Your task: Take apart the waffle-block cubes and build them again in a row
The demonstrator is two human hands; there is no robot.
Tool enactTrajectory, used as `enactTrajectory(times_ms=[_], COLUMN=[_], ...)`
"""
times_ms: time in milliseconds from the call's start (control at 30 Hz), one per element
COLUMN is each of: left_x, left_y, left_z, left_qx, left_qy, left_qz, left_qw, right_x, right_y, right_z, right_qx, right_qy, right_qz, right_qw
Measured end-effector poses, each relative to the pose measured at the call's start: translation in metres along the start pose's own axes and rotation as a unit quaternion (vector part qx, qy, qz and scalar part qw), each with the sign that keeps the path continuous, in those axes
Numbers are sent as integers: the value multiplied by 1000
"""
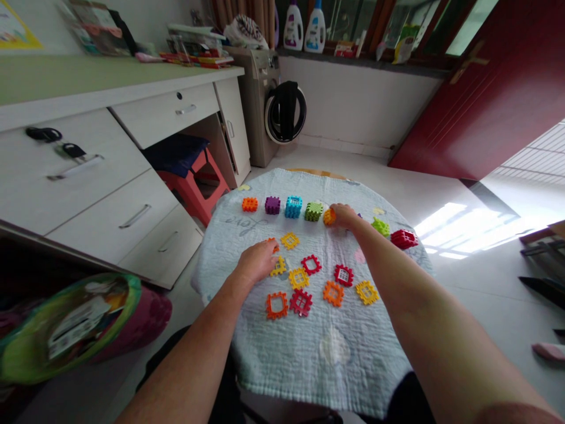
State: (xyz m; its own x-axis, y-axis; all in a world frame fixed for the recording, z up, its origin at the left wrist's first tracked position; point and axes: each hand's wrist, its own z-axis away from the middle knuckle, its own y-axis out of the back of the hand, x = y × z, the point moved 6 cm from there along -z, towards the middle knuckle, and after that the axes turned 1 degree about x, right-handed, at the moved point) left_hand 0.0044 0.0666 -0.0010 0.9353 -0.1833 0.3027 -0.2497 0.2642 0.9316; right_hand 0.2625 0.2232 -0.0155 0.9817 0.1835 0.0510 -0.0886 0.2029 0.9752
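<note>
At the far side of the table, my right hand (345, 215) is closed around a yellow toothed building tile (328, 217), which may be a stack. My left hand (258, 262) has its fingers closed on an orange building tile (274, 244), largely hidden by them. Just beside those fingers lies a yellow tile (278, 266). Loose tiles around the middle include a red frame (311, 264), an orange frame (276, 305) and a yellow window tile (366, 292). The back row holds orange (249, 204), purple (272, 205), blue (293, 206) and green stacks (313, 211).
A pale cloth (309, 359) covers the round table. Lime tiles (380, 227) and a red stack (404, 238) stand at its right edge, partly behind my right arm. Left are white drawers (132, 218), a red stool (200, 185) and a lined bin (132, 294).
</note>
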Motion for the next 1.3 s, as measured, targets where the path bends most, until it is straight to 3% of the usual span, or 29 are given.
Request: enactTrajectory(times_ms=[133,300,467,667,767,1033,1167,1300], left_x=[-1,-3,-7,1,8,26,47,62], left_y=[-1,3,8,-4,-10,-15,-29,-45], left_z=[-1,0,0,3,4,2,6,10], left_qx=[-5,-8,3,-21,-21,-14,-7,-15], left_qy=[8,11,18,-19,-38,-62,-97,-81], left_qz=[-8,-12,-14,-24,-26,-24,-28,-56], left_qw=[1000,1000,1000,999,999,998,995,995], right_x=[0,2,-5,-33,-57,-110,-105,-84], right_y=[1,16,20,-4,-13,-29,-34,-37], right_z=[-1,23,89,189,218,209,202,205], right_qx=[1,69,106,1,-14,20,-14,-27], right_qy=[0,-5,36,93,115,125,112,74], right_qz=[-7,-60,-101,-119,-169,-155,-148,-155], right_qw=[1000,996,989,989,979,980,983,985])
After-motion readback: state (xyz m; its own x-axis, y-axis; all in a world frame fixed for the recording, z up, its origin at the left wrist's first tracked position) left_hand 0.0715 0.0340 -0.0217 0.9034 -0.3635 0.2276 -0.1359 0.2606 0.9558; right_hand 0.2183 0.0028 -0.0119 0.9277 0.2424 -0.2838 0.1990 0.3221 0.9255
